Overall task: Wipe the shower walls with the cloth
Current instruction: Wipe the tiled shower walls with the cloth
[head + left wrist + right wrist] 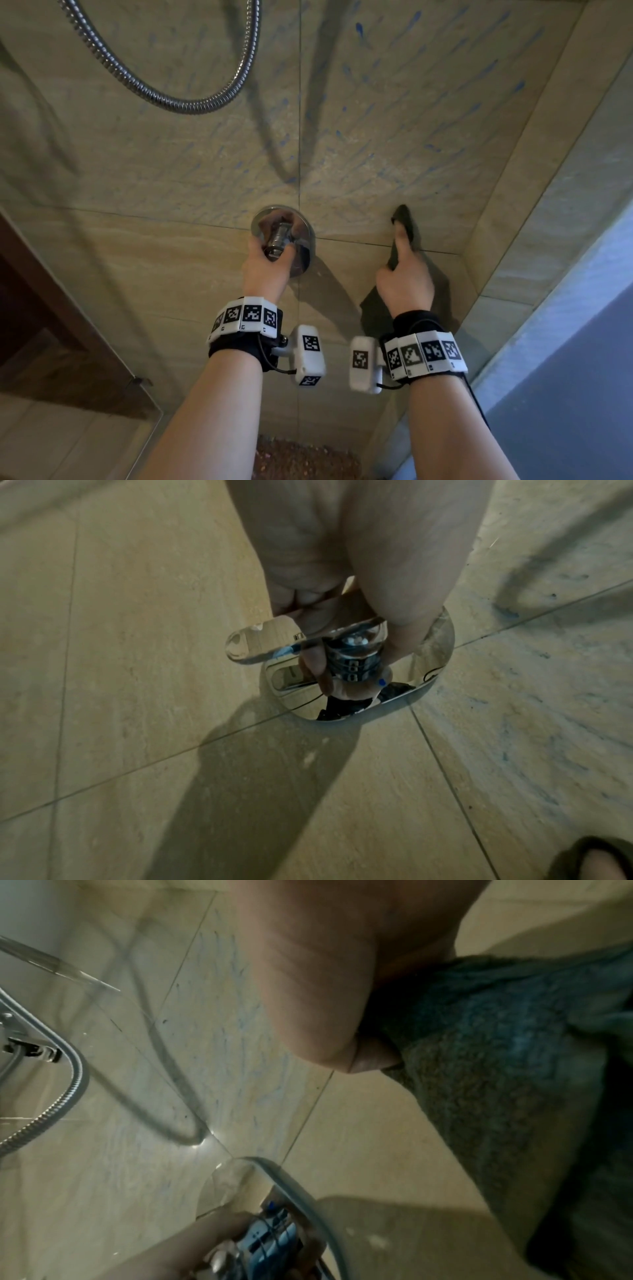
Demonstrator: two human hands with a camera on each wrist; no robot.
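A dark grey-green cloth (406,222) lies flat against the beige tiled shower wall (394,120), which carries blue streaks. My right hand (404,270) presses the cloth to the wall, index finger stretched upward; in the right wrist view the cloth (496,1069) fills the right side under my palm. My left hand (270,260) grips the chrome shower valve handle (279,236) on its round chrome plate (305,240). In the left wrist view the fingers curl round the valve handle (349,647), its lever pointing left.
A metal shower hose (191,99) loops across the wall at upper left. The wall meets a side wall (534,178) at a corner to the right. A dark wooden frame (41,325) stands at lower left. A pebbled floor patch (301,459) shows below.
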